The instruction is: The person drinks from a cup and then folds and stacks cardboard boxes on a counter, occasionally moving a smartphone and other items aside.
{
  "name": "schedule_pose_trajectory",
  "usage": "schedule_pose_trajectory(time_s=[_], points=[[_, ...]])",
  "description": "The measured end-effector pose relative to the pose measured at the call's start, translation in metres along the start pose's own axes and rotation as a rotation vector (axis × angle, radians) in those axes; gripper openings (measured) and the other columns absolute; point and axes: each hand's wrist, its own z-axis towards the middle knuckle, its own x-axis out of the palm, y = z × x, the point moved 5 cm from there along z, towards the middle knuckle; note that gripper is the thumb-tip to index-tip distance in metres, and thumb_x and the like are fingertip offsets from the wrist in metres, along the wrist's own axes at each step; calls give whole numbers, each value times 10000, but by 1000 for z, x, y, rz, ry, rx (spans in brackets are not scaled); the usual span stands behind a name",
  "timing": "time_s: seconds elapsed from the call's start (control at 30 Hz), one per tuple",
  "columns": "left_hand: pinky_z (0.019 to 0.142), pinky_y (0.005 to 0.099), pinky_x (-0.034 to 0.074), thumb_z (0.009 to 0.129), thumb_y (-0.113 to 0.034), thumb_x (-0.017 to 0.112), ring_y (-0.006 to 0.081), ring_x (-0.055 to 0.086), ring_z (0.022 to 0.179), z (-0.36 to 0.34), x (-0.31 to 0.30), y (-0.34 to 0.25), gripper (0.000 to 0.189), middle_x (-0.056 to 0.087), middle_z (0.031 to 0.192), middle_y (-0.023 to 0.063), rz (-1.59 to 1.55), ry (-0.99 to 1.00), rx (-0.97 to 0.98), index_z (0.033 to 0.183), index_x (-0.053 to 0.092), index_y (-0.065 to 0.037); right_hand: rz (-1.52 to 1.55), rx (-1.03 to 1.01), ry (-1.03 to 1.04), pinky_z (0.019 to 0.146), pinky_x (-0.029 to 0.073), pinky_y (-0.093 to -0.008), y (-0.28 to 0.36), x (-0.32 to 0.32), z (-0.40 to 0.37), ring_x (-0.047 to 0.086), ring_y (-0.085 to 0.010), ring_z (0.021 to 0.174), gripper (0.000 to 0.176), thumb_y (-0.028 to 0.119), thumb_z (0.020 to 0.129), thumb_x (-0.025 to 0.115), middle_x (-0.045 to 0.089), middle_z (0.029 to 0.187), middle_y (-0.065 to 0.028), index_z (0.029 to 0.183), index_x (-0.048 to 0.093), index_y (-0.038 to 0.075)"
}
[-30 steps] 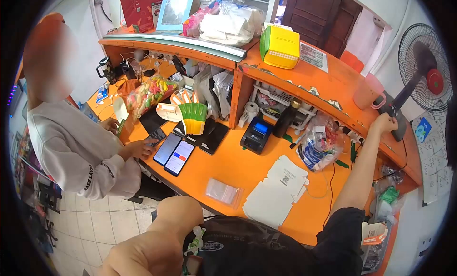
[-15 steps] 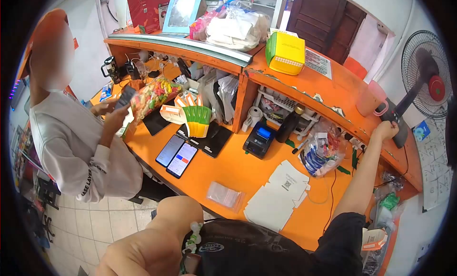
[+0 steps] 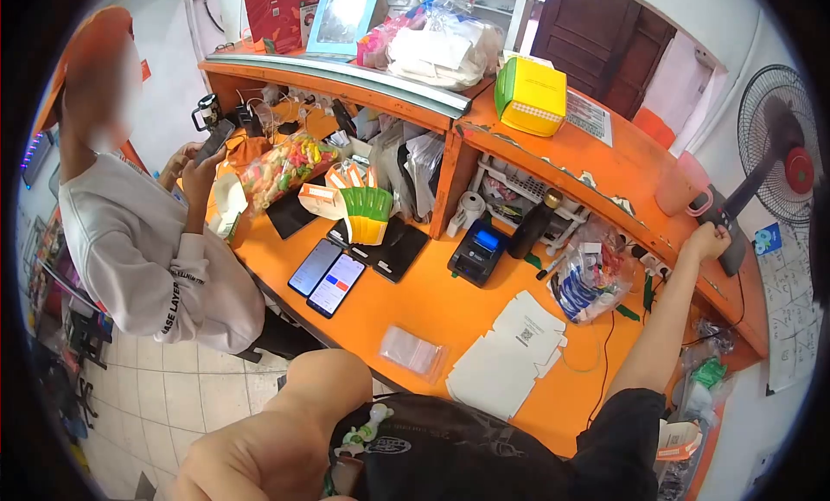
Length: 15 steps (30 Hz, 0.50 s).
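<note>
My right hand (image 3: 709, 241) reaches out to the base (image 3: 731, 246) of a standing fan (image 3: 778, 146) on the raised orange ledge. Its fingers are curled together against the base, and whatever lies between them is hidden. A pink mug (image 3: 687, 190) stands just beside that base. My left hand (image 3: 220, 466) is low at the bottom left, close to the camera, in front of my body. Its fingers run out of the picture, so what they hold cannot be seen. Near that arm, a green and white charm (image 3: 363, 427) hangs on my black shirt.
On the orange counter (image 3: 415, 306) lie two phones (image 3: 335, 283), a small plastic packet (image 3: 411, 352), flat white cardboard (image 3: 510, 354), a black printer (image 3: 477, 252) and a bag of packets (image 3: 592, 272). Another person (image 3: 156, 242) stands at the left holding a phone.
The whole view has shifted slightly to the right. My right hand stays at the fan base. The other person has raised their phone and moved it left.
</note>
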Motion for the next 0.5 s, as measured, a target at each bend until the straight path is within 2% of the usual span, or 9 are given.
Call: schedule_pose_trajectory(time_s=[0.4,0.5], points=[[337,196,370,774,6,366,90,383,384,0,3,2,421,408,560,33,42,-77,56,1148,499,-134,93,-5,51,622,379,-248,3,2,-2,440,-134,655,205,10,631,492,450,751,-40,834,470,21],[334,196,368,774,4,369,89,383,385,0,2,2,417,407,556,32,44,-85,66,1145,502,-131,25,5,52,629,379,-249,6,1,-3,441,-136,666,204,9,635,491,448,767,-43,838,467,17]])
